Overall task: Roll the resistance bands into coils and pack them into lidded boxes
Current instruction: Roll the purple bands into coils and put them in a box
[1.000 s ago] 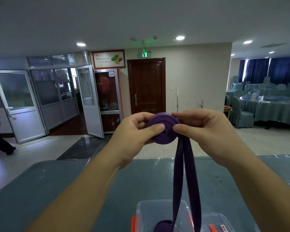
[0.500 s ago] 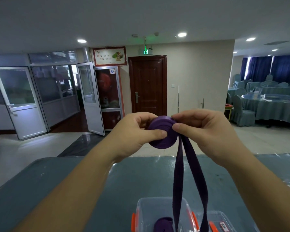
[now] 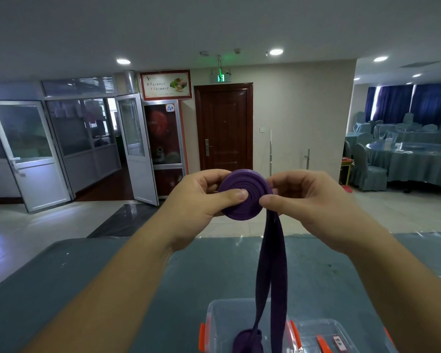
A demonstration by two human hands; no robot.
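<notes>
I hold a purple resistance band [image 3: 245, 200] up at chest height, most of it wound into a flat coil. My left hand [image 3: 199, 202] pinches the coil with the thumb across its face. My right hand [image 3: 306, 202] grips the coil's right edge where the loose tail leaves it. The tail hangs straight down as two strands into a clear plastic box [image 3: 222, 317] with orange latches at the bottom edge, where its end lies bunched.
A teal-covered table [image 3: 112, 289] spreads under my arms. A second clear box or lid [image 3: 341, 337] with orange latches sits right of the first. Beyond are glass doors, a brown wooden door and covered dining tables with chairs at the right.
The coil has grown a little and turned, now facing me flat. The hanging tail has shortened slightly. A person at the far left has gone from view.
</notes>
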